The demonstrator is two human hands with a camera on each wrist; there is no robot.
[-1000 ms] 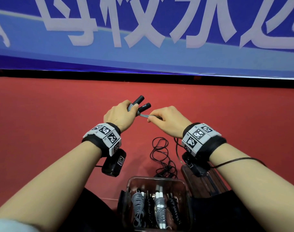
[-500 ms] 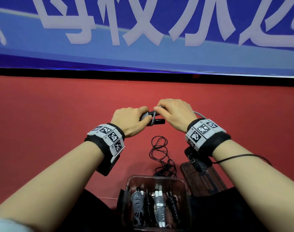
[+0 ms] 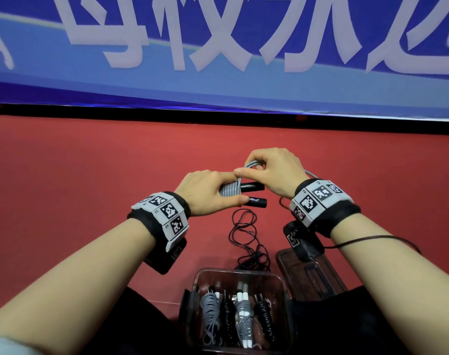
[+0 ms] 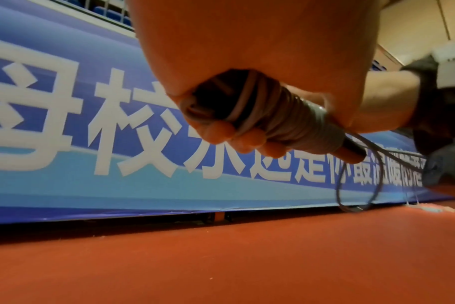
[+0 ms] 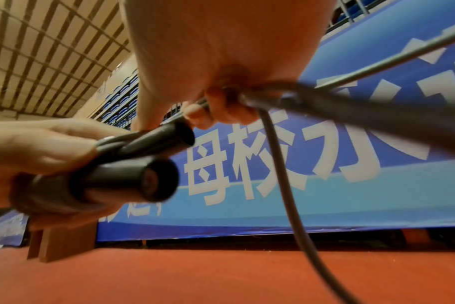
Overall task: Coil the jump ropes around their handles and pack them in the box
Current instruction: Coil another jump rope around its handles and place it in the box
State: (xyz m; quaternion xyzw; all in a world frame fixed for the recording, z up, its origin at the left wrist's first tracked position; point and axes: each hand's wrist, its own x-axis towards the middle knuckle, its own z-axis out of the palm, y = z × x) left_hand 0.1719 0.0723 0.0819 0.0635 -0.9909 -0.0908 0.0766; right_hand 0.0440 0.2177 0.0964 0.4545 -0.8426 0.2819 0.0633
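Grey cord (image 3: 230,191) sits in tight turns around the two black handles (image 3: 253,194), which I hold side by side above the red floor (image 3: 64,201), well beyond the box (image 3: 190,303). My left hand (image 3: 205,193) is curled around the wrapped end of the handles, thumb under and fingers over, so the pair stays together and the finished turns cannot slip; the bare ends point away toward my right. My right hand (image 3: 272,172) pinches a loop of the cord just above the coil, fingers curled on it, which I judge keeps the slack taut as the next turn is laid. The box, nearest my body, already holds several coiled ropes standing on end, grey and black; a loose black rope (image 3: 244,231) lies on the floor between the box and the handles, not yet wound, so I judge the job is well along but not done. The head view shows that layout. The left wrist view shows what it cannot: the underside of the coil (image 4: 286,123), my fingertips (image 4: 216,135) pressed against it, and free cord hanging in a loop beyond the handles. The right wrist view shows the open handle ends (image 5: 156,181) and the cord (image 5: 281,164) dropping from my pinch toward the floor.
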